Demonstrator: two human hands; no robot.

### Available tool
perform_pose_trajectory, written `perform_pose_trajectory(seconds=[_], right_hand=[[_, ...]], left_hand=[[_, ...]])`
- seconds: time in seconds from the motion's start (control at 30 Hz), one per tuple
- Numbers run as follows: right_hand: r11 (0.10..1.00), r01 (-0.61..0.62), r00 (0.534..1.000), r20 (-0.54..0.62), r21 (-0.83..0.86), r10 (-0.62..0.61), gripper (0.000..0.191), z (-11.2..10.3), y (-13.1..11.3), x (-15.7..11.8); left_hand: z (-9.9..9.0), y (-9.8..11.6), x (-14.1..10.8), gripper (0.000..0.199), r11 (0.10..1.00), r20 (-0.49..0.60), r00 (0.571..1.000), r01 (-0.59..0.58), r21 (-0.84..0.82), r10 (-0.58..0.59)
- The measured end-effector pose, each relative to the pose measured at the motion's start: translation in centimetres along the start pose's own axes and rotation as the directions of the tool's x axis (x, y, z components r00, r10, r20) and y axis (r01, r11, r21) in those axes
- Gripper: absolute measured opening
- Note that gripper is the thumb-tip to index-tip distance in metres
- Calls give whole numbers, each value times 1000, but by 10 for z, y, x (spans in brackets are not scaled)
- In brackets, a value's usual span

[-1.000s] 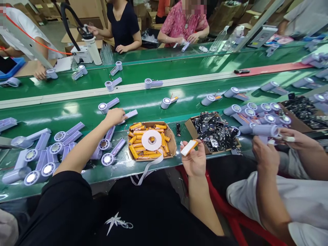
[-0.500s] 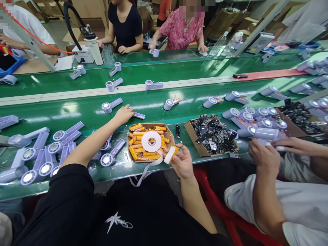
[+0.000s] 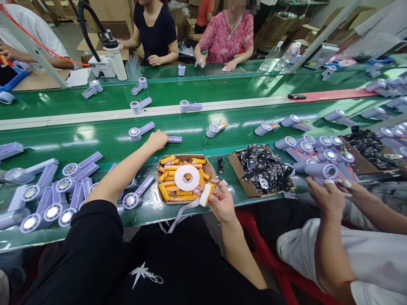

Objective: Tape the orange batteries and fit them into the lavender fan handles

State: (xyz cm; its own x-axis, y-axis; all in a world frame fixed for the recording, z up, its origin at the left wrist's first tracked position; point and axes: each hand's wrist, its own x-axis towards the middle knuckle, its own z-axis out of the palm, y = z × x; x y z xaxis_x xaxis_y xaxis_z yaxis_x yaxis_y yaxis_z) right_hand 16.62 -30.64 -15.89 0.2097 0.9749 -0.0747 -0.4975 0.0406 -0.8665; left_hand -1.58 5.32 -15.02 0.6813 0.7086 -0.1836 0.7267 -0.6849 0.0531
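Head view: right hand [image 3: 222, 202] drifting left and down since earlier frames, now at near edge of cardboard box [image 3: 213, 180], lower centre of frame. Fingers pinching orange battery [image 3: 206, 195] with white wrap, tilted. Left hand [image 3: 157, 140] sliding right along green belt [image 3: 95, 135], mid-left of centre, fingers curled on lavender handle piece [image 3: 173, 139], pressing it flat. White tape roll [image 3: 187, 177] lying on batteries in box. Judging: keeping handle steady on belt, holding battery by its ends, clear of loose tape tail [image 3: 178, 216]. Co-worker's hand [image 3: 324, 197] gripping fan, right of frame.
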Motion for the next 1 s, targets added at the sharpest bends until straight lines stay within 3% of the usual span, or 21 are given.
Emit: perform_pose_trajectory(seconds=[0.13,0.3,0.4,0.5,0.6,0.7,0.87,1.0], right_hand=[[999,-5,999,41,-44,7,59,-2,-1,1],[990,93,995,57,-109,-87,56,-3,-20,21],[959,217,975,0,-180,-220,55,4,-40,62],[910,310,949,39,-274,-312,51,15,-50,128],[861,312,950,152,-402,-273,54,24,-45,198],[797,254,963,219,-548,-156,58,27,-30,247],[754,188,976,205,-629,-72,61,16,-11,268],[739,194,977,192,-645,-89,58,3,-6,270]], left_hand=[[0,-5,12,32,999,14,1000,-17,-50,17],[-10,-18,30,20,981,63,996,-58,-184,71],[-12,-23,33,27,962,50,995,-68,-265,84],[-7,-24,32,32,958,-15,999,-40,-284,37],[-3,-19,31,33,960,-64,998,-43,-278,26],[-1,-13,31,31,954,-72,991,-126,-272,111],[4,-9,34,38,924,-78,965,-264,-277,252],[10,-8,41,28,916,-85,957,-291,-275,279]])
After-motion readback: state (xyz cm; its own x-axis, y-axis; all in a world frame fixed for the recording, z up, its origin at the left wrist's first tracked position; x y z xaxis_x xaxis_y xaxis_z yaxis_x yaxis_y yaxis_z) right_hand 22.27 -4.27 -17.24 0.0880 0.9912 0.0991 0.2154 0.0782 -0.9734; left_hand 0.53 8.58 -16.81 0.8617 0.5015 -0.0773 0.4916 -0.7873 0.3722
